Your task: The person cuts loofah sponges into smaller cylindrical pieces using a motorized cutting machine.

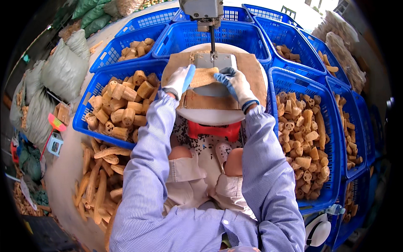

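A tan piece of dried loofah (203, 77) lies crosswise between my hands, above the cardboard-covered work surface (247, 63). My left hand (181, 80), in a white and blue glove, is closed at its left end. At the right end my right hand (237, 85), gloved alike, grips it with the thumb and fingers. Just beyond the piece, a machine (202, 10) reaches down with a dark vertical bar to a metal foot by a grey plate (226, 61). The loofah hides part of the surface under it.
Blue crates ring the work surface: one at left (79, 119) holds thick loofah chunks, one at right (336, 191) smaller pieces. Long whole loofahs (94, 185) are heaped on the floor at left. A red base (214, 131) stands between my knees. Full sacks (65, 69) stand far left.
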A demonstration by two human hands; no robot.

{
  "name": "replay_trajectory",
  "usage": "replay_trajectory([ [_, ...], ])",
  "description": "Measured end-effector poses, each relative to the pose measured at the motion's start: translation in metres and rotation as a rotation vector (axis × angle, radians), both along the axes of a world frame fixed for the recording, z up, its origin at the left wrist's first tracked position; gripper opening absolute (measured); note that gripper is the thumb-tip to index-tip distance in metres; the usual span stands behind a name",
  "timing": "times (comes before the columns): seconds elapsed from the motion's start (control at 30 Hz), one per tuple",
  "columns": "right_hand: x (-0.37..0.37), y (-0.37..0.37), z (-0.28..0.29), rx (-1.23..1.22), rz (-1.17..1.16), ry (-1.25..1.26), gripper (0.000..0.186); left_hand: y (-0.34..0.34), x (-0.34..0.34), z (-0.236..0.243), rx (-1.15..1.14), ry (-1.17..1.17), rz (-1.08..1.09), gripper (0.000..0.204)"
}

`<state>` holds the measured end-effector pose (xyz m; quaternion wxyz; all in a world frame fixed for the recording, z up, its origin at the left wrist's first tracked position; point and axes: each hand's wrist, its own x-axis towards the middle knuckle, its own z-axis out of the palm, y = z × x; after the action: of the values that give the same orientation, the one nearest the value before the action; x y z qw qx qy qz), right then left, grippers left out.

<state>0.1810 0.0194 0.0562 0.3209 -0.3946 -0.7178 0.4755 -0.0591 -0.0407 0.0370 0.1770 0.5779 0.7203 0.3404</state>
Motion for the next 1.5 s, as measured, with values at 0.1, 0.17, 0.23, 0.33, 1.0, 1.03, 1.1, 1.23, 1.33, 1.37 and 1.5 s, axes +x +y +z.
replay_trajectory([
  [0.1, 0.037, -0.035, -0.02, -0.176, 0.096, 0.514, 0.032, -0.071, 0.067, 0.035, -0.002, -0.666, -0.016, 0.049],
  [0.17, 0.056, -0.065, -0.011, -0.355, 0.019, 0.687, 0.026, -0.087, 0.06, 0.008, -0.128, -1.034, -0.217, 0.047],
  [0.23, 0.076, -0.089, -0.008, -0.462, 0.077, 0.864, 0.034, -0.099, 0.07, -0.006, -0.281, -1.444, -0.386, 0.046],
  [0.33, 0.113, -0.131, -0.002, -0.425, -0.052, 0.968, 0.043, -0.108, 0.104, -0.014, -0.621, -1.893, -0.415, 0.056],
  [1.0, 0.293, -0.256, -0.031, -0.171, -0.354, 0.581, 0.071, -0.165, 0.311, -0.012, -0.278, -0.941, -0.596, 0.052],
  [1.03, 0.288, -0.254, -0.034, -0.19, -0.263, 0.695, 0.08, -0.168, 0.313, -0.008, -0.319, -0.915, -0.701, 0.053],
  [1.1, 0.281, -0.254, -0.028, -0.006, -0.229, 0.628, 0.088, -0.181, 0.314, -0.002, -0.283, -1.047, -0.66, 0.058],
  [1.23, 0.324, -0.275, 0.036, 1.009, -0.065, -0.173, 0.079, -0.188, 0.277, -0.003, -0.188, -1.109, -0.507, 0.072],
  [1.33, 0.415, -0.236, 0.084, 1.441, -0.371, -0.571, 0.067, -0.189, 0.212, -0.013, -0.106, -0.905, -0.367, 0.071],
  [1.37, 0.466, -0.203, 0.106, 1.485, -0.62, -0.493, 0.047, -0.194, 0.195, -0.007, -0.072, -0.918, -0.322, 0.071],
  [1.5, 0.701, -0.16, 0.122, -0.194, -1.454, -1.268, 0.035, -0.211, 0.133, -0.009, 0.145, -0.934, -0.187, 0.063],
])
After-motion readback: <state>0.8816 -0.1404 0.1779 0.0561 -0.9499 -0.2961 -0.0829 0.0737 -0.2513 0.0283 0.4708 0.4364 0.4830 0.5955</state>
